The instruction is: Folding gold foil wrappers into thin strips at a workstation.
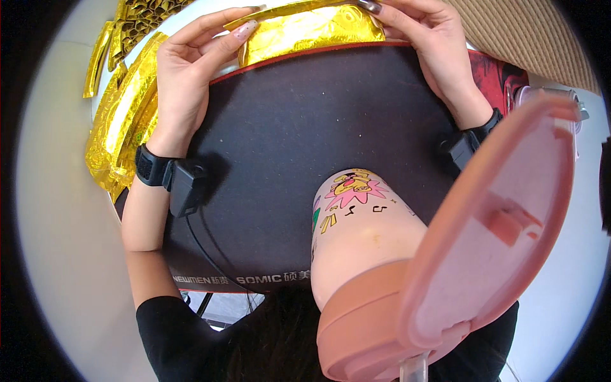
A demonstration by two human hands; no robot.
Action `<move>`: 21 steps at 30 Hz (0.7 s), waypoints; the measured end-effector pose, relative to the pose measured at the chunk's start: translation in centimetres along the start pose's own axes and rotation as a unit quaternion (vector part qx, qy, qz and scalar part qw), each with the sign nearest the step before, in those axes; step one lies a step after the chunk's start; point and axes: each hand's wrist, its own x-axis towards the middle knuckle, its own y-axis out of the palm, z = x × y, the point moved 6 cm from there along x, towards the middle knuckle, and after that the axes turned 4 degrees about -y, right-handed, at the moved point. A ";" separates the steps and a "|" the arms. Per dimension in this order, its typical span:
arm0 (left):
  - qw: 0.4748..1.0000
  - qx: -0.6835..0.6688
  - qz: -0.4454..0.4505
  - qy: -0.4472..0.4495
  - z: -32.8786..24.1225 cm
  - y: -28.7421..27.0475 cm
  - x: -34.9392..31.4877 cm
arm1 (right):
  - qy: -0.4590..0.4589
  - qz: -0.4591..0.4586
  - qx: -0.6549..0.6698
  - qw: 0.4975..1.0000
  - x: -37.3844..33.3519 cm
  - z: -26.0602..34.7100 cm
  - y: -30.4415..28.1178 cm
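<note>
A sheet of shiny gold foil paper is stretched between my hands at the far edge of the dark mat. Its upper edge looks folded or rolled over. My left hand pinches the left end between thumb and fingers. At the other end, my right hand grips the foil with its thumb on the upper edge; some of its fingers are cut off by the top of the picture. Beside my left wrist lie more gold foil pieces, crumpled and overlapping.
A pink tumbler with cartoon prints and a raised lid looms in front at the right, covering part of the black mat. Folded gold pieces are heaped far left. Ribbed brown material lies far right. A thin cable trails from my left wristband.
</note>
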 end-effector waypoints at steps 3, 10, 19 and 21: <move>0.999 0.004 0.002 0.053 -0.8 0.7 -0.1 | -0.018 0.005 0.000 1.000 -0.1 0.4 -0.4; 0.999 -0.001 0.020 0.045 -1.1 0.5 0.0 | -0.023 0.034 -0.022 0.999 0.1 -0.3 -0.5; 0.999 0.003 0.044 0.020 0.5 -0.2 0.6 | 0.007 0.044 -0.066 0.997 0.1 0.4 0.1; 0.995 0.025 0.055 0.076 -0.3 0.2 0.2 | -0.007 0.038 -0.080 0.996 0.1 0.9 0.2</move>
